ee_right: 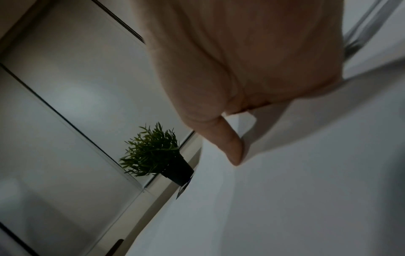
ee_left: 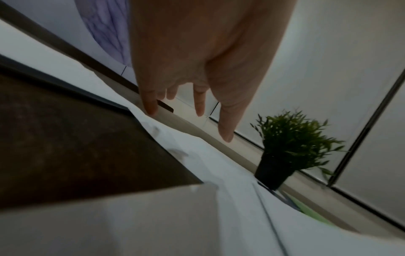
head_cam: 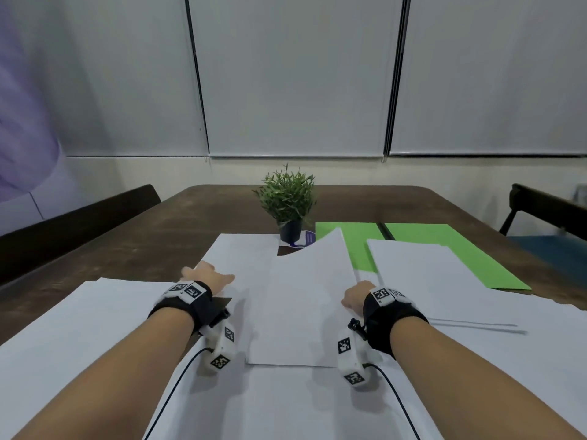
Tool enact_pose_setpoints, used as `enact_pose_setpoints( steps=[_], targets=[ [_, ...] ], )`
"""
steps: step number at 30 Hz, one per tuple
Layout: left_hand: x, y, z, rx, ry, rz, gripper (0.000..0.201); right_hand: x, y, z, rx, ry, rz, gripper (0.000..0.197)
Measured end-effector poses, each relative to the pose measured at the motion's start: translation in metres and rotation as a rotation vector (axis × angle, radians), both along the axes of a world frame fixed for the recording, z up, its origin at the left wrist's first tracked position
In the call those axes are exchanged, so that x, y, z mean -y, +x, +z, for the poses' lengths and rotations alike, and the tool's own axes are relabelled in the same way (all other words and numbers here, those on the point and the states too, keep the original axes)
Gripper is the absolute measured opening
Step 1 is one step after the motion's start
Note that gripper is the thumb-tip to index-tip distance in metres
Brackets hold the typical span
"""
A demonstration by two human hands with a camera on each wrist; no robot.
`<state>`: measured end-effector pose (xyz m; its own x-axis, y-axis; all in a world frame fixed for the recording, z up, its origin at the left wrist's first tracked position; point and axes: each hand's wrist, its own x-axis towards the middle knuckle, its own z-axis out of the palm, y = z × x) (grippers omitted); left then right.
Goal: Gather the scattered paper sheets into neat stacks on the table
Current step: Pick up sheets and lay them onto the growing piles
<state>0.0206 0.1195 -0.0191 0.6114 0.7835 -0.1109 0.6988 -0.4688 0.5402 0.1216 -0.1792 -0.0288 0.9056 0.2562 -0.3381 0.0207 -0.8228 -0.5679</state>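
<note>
Head view high, forward over the table (head_cam: pixel 197 211); both wrist views low, sharing the potted plant (ee_left: pixel 291 143).

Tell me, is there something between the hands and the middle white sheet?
Nothing visible. The left hand and right hand are already at the side edges of the middle sheet. The potted plant stands beyond it.

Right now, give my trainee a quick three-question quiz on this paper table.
1. True or false: the plant stands on the green sheet.
2. Which hand pinches the lifted sheet: A left hand, B right hand?
3. Fill in: the left hand's fingers are spread and ____.

Key: 1 false; it stands on the table beside it. 2 B. 3 straight.
</note>
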Motion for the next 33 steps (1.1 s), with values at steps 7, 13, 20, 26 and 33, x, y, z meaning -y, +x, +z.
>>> enact_pose_setpoints(
  steps=[7, 13, 20, 26, 33],
  targets=[
    [-0.06, 0.042, -0.019, -0.232, -0.024, 0.044, 0.107, -0.018, 0.028, -0.008, 0.088, -0.4, 0.206, 0.017],
    [-0.062, 0.048, -0.014, -0.289, 0.009, 0.001, 0.084, -0.022, 0.034, -0.007, 0.114, -0.518, 0.297, 0.023],
    [-0.064, 0.046, -0.013, -0.142, 0.006, -0.028, 0.045, -0.021, 0.042, -0.011, 0.025, -0.468, 0.325, 0.019],
    [-0.069, 0.035, 0.014, 0.314, 0.025, 0.138, 0.035, -0.015, 0.031, -0.006, 0.062, -0.451, 0.215, 0.019],
    [-0.06, -0.019, 0.05, 0.754, -0.478, 0.26, 0.027, 0.003, -0.009, 0.001, -0.02, -0.097, 0.053, 0.044]
  ],
)
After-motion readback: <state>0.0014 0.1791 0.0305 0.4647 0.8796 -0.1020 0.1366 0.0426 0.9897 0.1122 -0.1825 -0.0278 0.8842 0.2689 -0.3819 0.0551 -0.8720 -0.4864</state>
